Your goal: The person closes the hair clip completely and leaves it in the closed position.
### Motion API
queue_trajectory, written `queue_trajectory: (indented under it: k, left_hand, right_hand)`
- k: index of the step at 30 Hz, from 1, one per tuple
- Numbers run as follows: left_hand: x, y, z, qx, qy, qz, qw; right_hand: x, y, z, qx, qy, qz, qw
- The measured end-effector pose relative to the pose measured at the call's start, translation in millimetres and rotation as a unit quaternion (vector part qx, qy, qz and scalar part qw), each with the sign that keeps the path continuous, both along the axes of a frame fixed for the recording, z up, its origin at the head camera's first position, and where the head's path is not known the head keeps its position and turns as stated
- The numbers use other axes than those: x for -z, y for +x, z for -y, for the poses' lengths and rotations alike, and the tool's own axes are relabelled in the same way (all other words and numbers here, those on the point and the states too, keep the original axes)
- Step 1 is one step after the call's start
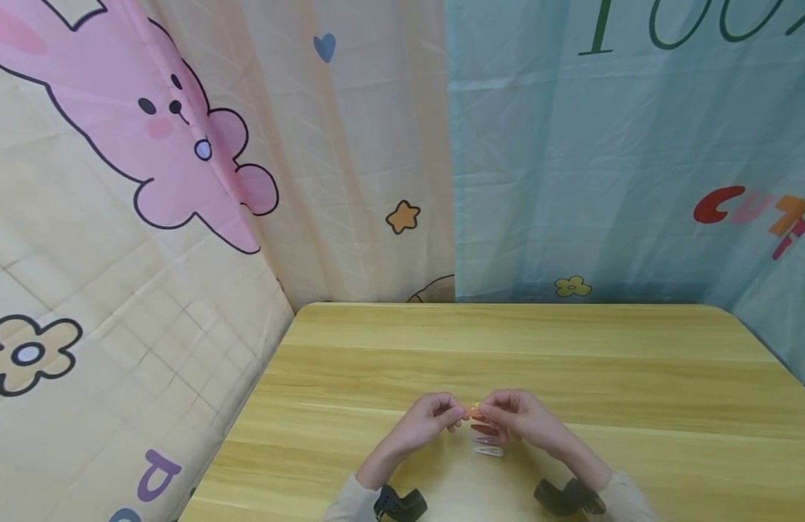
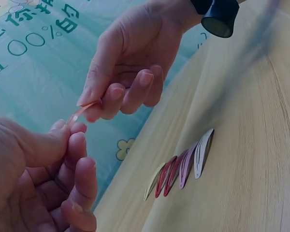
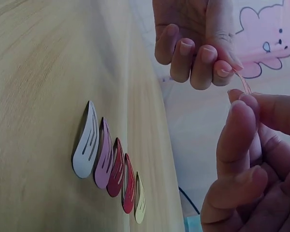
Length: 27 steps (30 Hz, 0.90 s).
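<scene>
An orange snap hair clip [image 2: 81, 112] is held up above the table between both hands. My left hand [image 1: 428, 422] pinches one end between thumb and index finger. At the other end, my right hand [image 1: 522, 422] pinches it the same way. Below the hands, several snap clips lie in a row: a white clip [image 3: 85, 147], a pink-purple clip [image 3: 103, 157], a dark red clip [image 3: 116, 171], a red clip [image 3: 128, 188] and a pale yellow clip [image 3: 140, 200]. Fingertips hide the ends of the orange clip.
The clips lie on a light wooden table [image 1: 350, 362] with rounded far corners. Printed curtains, one with a pink rabbit [image 1: 122, 123] and one blue [image 1: 611, 145], hang around it. Each wrist wears a dark camera mount [image 1: 402, 504].
</scene>
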<state>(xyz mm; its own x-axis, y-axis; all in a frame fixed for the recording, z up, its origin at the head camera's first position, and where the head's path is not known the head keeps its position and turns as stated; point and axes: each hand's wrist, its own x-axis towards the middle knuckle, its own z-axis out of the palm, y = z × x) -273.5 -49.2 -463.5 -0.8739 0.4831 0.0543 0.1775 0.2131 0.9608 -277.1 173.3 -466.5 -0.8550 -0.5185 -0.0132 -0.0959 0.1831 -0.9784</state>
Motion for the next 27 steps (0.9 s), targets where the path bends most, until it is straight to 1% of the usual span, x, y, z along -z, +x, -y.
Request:
queue_trajectory:
  k: [2,5,8,11,13,15,18,21,24,27]
  left_hand:
    - [6.3,-2.7,1.3,-0.01,-0.013,0.001,0.9999]
    - [6.6,-2.1,3.5,-0.022,-0.028,-0.012,0.9993]
    - [9.5,-3.3,4.6,-0.035,-0.048,-0.033,0.9977]
    - [13.5,-6.0,4.8,-0.058,-0.074,-0.055,0.9941]
    - [15.5,-8.1,5.7,-0.08,-0.093,-0.068,0.9901]
    - [16.4,-10.0,7.5,-0.099,-0.105,-0.079,0.9864]
    - [15.9,-12.6,10.7,-0.115,-0.106,-0.085,0.984]
    - [15.4,-14.5,13.3,-0.118,-0.094,-0.078,0.9854]
    - [15.0,-15.5,14.8,-0.118,-0.088,-0.075,0.9862]
    - [14.3,-15.9,15.8,-0.12,-0.086,-0.074,0.9863]
  right_hand:
    - [0.5,-1.8,0.5,0.008,0.01,-0.005,0.9999]
    - [0.3,-4.1,1.9,0.016,0.022,-0.015,0.9995]
    - [1.5,-7.4,2.0,0.018,0.04,-0.026,0.9987]
    - [4.6,-12.6,0.2,0.011,0.049,-0.036,0.9981]
    - [6.7,-17.2,-1.9,0.008,0.054,-0.041,0.9977]
    - [8.5,-22.4,-4.2,0.017,0.058,-0.044,0.9972]
    - [10.7,-31.2,-8.1,0.049,0.074,-0.045,0.995]
    - [13.1,-38.9,-11.3,0.082,0.1,-0.042,0.9907]
    - [16.0,-44.3,-13.5,0.1,0.132,-0.047,0.985]
    - [19.3,-47.0,-14.5,0.109,0.151,-0.052,0.9811]
